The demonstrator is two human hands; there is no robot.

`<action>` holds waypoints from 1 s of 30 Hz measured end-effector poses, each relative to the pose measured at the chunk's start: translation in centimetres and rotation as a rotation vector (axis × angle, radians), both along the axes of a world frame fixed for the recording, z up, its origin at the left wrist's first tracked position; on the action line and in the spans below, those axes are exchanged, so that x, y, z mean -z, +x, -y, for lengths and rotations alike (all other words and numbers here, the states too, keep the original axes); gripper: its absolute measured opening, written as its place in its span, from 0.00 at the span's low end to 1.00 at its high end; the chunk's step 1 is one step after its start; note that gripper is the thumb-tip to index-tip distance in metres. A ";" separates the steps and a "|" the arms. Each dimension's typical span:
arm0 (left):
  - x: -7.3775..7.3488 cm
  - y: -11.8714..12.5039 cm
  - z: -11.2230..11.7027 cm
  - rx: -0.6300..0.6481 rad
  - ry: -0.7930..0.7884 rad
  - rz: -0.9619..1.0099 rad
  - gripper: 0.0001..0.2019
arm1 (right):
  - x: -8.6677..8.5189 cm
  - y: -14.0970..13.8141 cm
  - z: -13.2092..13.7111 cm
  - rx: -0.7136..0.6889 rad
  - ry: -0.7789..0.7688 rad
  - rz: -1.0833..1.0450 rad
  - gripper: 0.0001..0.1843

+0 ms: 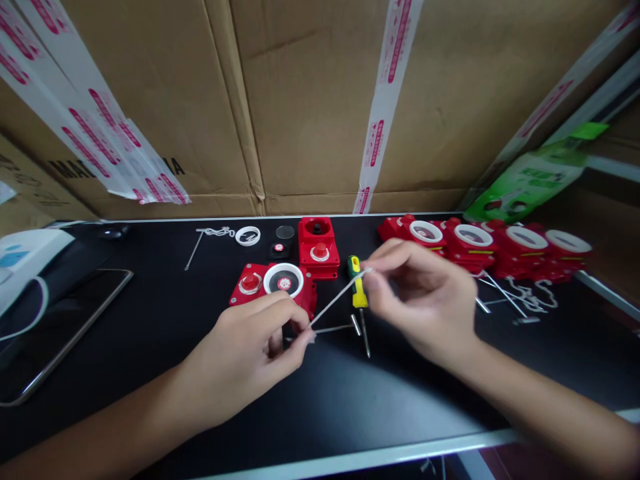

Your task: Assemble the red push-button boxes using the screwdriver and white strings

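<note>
Both my hands hold a thin white cord (pixel 336 300) stretched taut between them above the black table (pixel 200 373). My left hand (pixel 250 357) pinches its lower end, and my right hand (pixel 417 300) pinches its upper end. Just behind my left hand lies an open red housing (pixel 273 283) with a white ring and a red button. A second red housing (pixel 319 248) stands behind it. A yellow-and-green screwdriver (pixel 358 293) lies on the table under the cord, next to a small metal pin (pixel 334 329).
A row of red assembled units (pixel 483 245) lines the back right, with loose white cords and pins (pixel 520 297) in front. A white ring (pixel 247 236), a chain and small parts lie at the back. A phone (pixel 55 327) lies at left. Cardboard boxes (pixel 310 100) wall the rear.
</note>
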State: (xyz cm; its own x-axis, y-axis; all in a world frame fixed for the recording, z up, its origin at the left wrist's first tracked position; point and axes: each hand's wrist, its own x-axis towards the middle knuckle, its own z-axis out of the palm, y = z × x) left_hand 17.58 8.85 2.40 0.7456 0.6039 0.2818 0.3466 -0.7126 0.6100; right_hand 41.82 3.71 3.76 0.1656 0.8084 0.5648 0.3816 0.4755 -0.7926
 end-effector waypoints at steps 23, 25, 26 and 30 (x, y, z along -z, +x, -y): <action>-0.8 -0.5 0.2 0.062 -0.291 0.256 0.09 | 0.0 3.5 -2.4 -0.145 -0.353 0.661 0.06; -0.5 -0.5 0.1 0.057 -0.383 0.286 0.09 | 0.2 3.4 -2.2 -0.186 -0.361 0.752 0.05; -0.4 -0.5 0.1 0.057 -0.430 0.302 0.09 | 0.2 3.3 -2.0 -0.166 -0.342 0.787 0.06; -0.3 -0.6 0.0 0.101 -0.561 0.393 0.10 | 0.0 2.7 -1.3 -0.158 -0.216 0.735 0.17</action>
State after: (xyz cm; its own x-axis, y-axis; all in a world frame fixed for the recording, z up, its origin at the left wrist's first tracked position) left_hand 16.96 8.87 2.73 0.7125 0.6702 0.2079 -0.0273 -0.2695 0.9626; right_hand 44.50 4.97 3.73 -0.3164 0.8957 0.3123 0.7851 0.4321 -0.4437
